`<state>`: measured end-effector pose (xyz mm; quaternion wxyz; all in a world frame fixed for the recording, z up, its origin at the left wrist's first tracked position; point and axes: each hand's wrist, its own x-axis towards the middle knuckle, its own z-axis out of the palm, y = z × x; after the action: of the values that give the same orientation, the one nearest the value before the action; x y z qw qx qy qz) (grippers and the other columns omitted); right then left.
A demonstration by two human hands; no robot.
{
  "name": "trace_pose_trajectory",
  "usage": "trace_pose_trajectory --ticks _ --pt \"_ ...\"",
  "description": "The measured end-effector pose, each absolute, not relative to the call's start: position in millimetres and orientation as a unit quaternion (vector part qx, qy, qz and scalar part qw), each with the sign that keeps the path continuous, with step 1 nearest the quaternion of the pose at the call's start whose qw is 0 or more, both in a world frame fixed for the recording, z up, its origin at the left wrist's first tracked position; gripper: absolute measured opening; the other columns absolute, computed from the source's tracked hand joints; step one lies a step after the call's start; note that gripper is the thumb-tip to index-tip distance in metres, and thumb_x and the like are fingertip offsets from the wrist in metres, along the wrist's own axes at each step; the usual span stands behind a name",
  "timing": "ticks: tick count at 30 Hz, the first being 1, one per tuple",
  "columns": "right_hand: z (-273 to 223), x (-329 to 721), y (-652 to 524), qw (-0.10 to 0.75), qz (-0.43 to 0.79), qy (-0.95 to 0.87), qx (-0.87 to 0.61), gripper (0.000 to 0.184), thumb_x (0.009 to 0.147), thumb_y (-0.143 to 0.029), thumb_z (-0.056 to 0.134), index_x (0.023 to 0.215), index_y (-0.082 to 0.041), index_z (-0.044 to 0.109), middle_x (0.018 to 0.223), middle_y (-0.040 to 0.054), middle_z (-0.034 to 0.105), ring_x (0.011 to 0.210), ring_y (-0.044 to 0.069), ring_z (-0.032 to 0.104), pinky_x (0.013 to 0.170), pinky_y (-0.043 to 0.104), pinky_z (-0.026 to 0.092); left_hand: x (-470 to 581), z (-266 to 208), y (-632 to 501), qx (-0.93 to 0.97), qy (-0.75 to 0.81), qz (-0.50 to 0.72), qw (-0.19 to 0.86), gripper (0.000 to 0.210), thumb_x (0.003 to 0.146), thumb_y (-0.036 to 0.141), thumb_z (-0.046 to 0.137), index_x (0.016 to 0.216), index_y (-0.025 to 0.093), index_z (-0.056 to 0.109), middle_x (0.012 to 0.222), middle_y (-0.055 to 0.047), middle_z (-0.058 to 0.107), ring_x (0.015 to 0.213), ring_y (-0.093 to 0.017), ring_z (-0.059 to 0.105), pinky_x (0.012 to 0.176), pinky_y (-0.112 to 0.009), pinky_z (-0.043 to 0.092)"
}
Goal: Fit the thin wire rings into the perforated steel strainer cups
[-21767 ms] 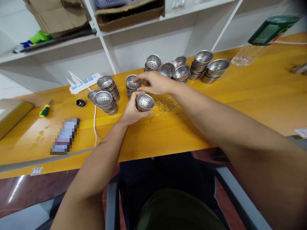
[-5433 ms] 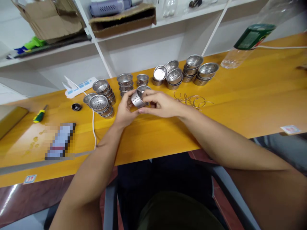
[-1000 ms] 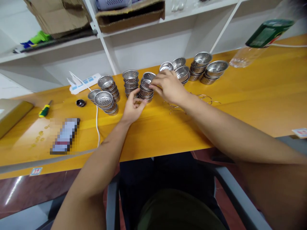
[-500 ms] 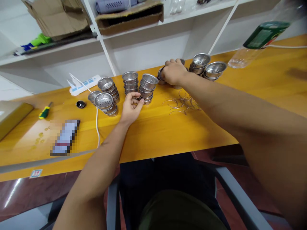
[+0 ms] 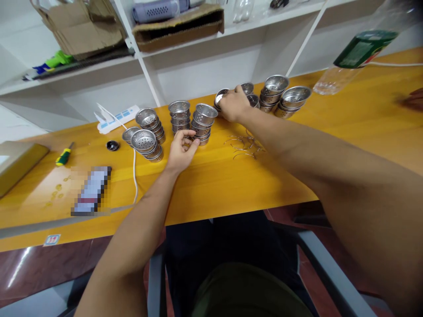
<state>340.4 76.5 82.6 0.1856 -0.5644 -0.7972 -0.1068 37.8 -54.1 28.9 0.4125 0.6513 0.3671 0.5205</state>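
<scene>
Several stacks of perforated stainless steel cups stand along the back of the table. My left hand (image 5: 182, 152), its thumb and fingers apart, rests beside the lower part of a cup stack (image 5: 205, 115); I cannot tell whether the fingertips touch it. Another stack (image 5: 179, 108) rises just behind that hand. Farther right, my right hand (image 5: 235, 105) is closed around a metal cup (image 5: 220, 95), its fingers partly hidden. More cups (image 5: 247, 88) show just beyond its knuckles. Thin curved wire pieces (image 5: 247, 147) lie in a loose heap below my right wrist.
Cup stacks (image 5: 145, 141) stand at left, with more (image 5: 276, 86) at right. A power strip (image 5: 119, 119), small dark cap (image 5: 113, 145), screwdriver (image 5: 64, 155) and phone (image 5: 92, 189) lie leftward. A plastic bottle (image 5: 358, 55) stands right; part of another person's hand (image 5: 417, 99) shows at the edge.
My right hand has shifted slightly left, uncovering cups on its right side. My left hand stays put. Another person's hand has appeared at the right edge.
</scene>
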Motion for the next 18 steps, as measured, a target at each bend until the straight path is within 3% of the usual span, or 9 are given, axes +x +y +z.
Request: trace_pose_trajectory --ticks 3,7,9,11,13,16,18 --pt "109 338 52 0.192 -0.098 -0.773 -0.596 0.063 0.104 -0.006 0.09 0.082 -0.03 0.036 0.108 0.0161 0.089 0.113 0.025 0.06 0.124 0.056 0.047 38 31 -56 0.655 0.36 0.524 0.409 0.032 0.1 0.032 0.099 0.124 0.022 0.08 0.12 -0.006 0.08 0.078 -0.009 0.067 0.063 -0.021 0.051" --pt "166 342 -9 0.285 -0.097 -0.726 -0.618 0.048 0.118 -0.014 0.071 0.095 -0.034 0.034 0.141 0.0276 0.089 0.126 0.034 0.067 0.129 0.065 0.048 38 39 -63 0.669 0.319 0.547 0.39 0.033 0.101 0.042 0.1 0.12 0.023 0.082 0.118 -0.006 0.081 0.082 -0.01 0.072 0.066 -0.021 0.056" --pt "186 346 -45 0.363 -0.114 -0.697 -0.608 0.044 0.117 -0.018 0.068 0.096 -0.035 0.033 0.141 0.0251 0.088 0.133 0.039 0.07 0.126 0.065 0.051 39 44 -69 0.679 0.275 0.563 0.382 0.036 0.105 0.052 0.101 0.116 0.023 0.082 0.112 -0.005 0.081 0.08 -0.01 0.072 0.067 -0.021 0.058" --pt "193 347 -81 0.441 -0.125 -0.698 -0.551 0.035 0.116 -0.029 0.07 0.098 -0.035 0.041 0.122 0.0183 0.085 0.125 0.04 0.073 0.118 0.062 0.054 42 48 -75 0.682 0.237 0.569 0.395 0.047 0.107 0.065 0.102 0.117 0.024 0.082 0.111 -0.005 0.082 0.079 -0.01 0.074 0.065 -0.022 0.06" --pt "188 341 -110 0.51 -0.109 -0.712 -0.47 0.025 0.109 -0.028 0.069 0.099 -0.034 0.048 0.107 0.0125 0.077 0.111 0.038 0.075 0.101 0.055 0.056 44 50 -79 0.67 0.223 0.557 0.438 0.064 0.103 0.081 0.102 0.13 0.027 0.081 0.127 -0.009 0.086 0.088 -0.014 0.083 0.068 -0.024 0.068" --pt "163 320 -131 0.459 0.04 -0.817 -0.347 0.023 0.116 -0.043 0.076 0.102 -0.03 0.063 0.099 0.0062 0.073 0.095 0.031 0.071 0.09 0.049 0.055 45 49 -81 0.64 0.223 0.518 0.522 0.097 0.09 0.101 0.101 0.158 0.037 0.073 0.166 -0.014 0.081 0.119 -0.028 0.094 0.08 -0.035 0.081" --pt "142 307 -130 0.393 0.128 -0.865 -0.283 0.031 0.121 -0.05 0.077 0.101 -0.029 0.067 0.1 0.0056 0.076 0.097 0.03 0.071 0.091 0.047 0.056 42 46 -79 0.63 0.22 0.486 0.564 0.108 0.083 0.105 0.102 0.165 0.042 0.07 0.17 -0.013 0.08 0.126 -0.034 0.096 0.08 -0.041 0.084"
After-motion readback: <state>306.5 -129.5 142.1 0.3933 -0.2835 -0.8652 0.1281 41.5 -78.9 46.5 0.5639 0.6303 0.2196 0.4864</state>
